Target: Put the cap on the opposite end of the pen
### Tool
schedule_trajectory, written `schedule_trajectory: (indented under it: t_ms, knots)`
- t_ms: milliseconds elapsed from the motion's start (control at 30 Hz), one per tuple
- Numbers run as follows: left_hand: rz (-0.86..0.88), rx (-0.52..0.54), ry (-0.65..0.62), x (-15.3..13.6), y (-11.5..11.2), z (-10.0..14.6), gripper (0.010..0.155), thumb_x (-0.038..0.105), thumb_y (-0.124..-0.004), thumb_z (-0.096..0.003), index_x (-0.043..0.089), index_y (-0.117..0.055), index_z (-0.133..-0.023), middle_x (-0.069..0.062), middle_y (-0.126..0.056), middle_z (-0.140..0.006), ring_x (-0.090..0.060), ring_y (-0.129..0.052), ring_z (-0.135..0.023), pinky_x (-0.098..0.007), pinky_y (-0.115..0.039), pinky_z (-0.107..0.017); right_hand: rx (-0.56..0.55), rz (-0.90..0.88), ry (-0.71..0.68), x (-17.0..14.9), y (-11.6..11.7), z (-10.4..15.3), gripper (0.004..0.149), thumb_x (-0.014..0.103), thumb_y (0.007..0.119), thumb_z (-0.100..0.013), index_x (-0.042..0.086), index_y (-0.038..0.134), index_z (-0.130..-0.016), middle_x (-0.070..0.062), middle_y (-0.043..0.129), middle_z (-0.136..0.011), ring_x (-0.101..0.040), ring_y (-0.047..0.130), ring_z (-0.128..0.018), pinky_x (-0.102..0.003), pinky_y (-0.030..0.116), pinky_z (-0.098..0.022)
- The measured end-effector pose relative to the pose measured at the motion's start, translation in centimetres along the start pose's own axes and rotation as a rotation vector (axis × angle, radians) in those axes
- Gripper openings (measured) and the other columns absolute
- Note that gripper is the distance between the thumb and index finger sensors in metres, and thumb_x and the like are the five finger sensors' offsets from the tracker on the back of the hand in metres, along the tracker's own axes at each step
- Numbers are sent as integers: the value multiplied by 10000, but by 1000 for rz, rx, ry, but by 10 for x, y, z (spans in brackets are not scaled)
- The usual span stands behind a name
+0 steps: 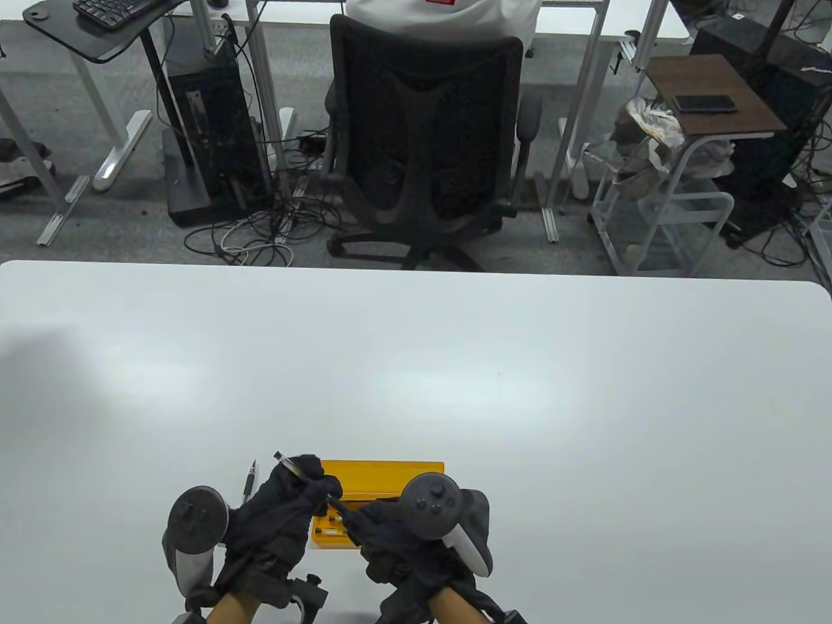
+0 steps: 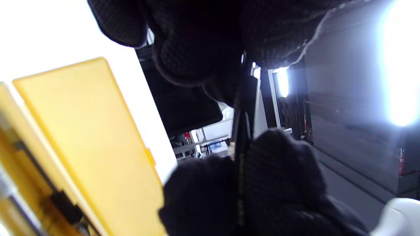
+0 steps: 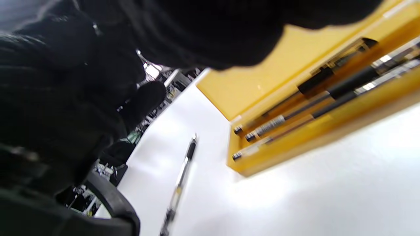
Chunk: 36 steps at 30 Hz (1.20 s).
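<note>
In the table view my left hand grips a slim pen held slanted above the table. Its far end sticks out past the left fingers. My right hand pinches the pen's dark near end. I cannot tell whether that part is the cap. In the left wrist view the dark pen runs between the left fingers above and the right fingers below. The pen is hidden in the right wrist view.
An open yellow pen case lies just beyond my hands, with several pens inside; its lid shows in the left wrist view. A second pen lies on the white table left of the case, also in the right wrist view.
</note>
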<state>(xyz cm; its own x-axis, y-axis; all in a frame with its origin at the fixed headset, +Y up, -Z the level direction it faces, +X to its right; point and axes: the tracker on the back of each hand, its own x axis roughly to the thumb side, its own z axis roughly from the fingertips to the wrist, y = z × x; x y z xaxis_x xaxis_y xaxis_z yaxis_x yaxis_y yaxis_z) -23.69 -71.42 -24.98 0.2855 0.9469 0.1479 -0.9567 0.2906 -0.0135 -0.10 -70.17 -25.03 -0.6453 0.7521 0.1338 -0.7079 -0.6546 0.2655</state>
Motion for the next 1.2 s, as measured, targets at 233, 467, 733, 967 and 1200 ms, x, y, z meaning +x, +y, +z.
schedule_trajectory:
  t_ms: [233,467,733,967,1200]
  knots:
    - [-238,201,-85,-4,51,3,562,337,-887,-519,52,-708,-969,-108,-1006,-752,-255,-944,-542,-605,-599,-688,-236,25,36,-17,-31,5,469,390,770,-395,100,938,-723,-73,1007,-431,-147,1004,-217,-334,868,-204]
    - [-398,60,-163,3,25,2,544,341,-933,-496,71,-792,-947,-125,-999,-741,-310,-899,-609,-663,-535,-702,-207,72,18,-21,-29,6,465,338,777,-401,126,902,-796,-88,1000,-562,-182,1028,-344,-355,876,-281]
    - [-747,-40,-323,18,8,7,484,307,-846,-518,106,-813,-957,-139,-959,-783,-349,-836,-694,-706,-471,-704,-199,118,42,-27,-29,5,459,350,751,-426,131,901,-801,-90,1001,-621,-199,1030,-402,-365,869,-303]
    - [-815,-76,-350,20,4,8,467,291,-816,-518,129,-821,-957,-141,-938,-802,-363,-809,-717,-721,-446,-705,-192,122,33,-27,-30,5,455,336,776,-414,148,895,-812,-94,993,-624,-191,1017,-398,-366,863,-311]
    - [-899,-89,-408,26,0,10,461,295,-819,-516,147,-829,-952,-133,-936,-808,-359,-806,-728,-723,-438,-708,-124,130,0,-28,-24,3,457,293,749,-421,186,866,-850,-95,956,-677,-197,994,-446,-385,848,-348]
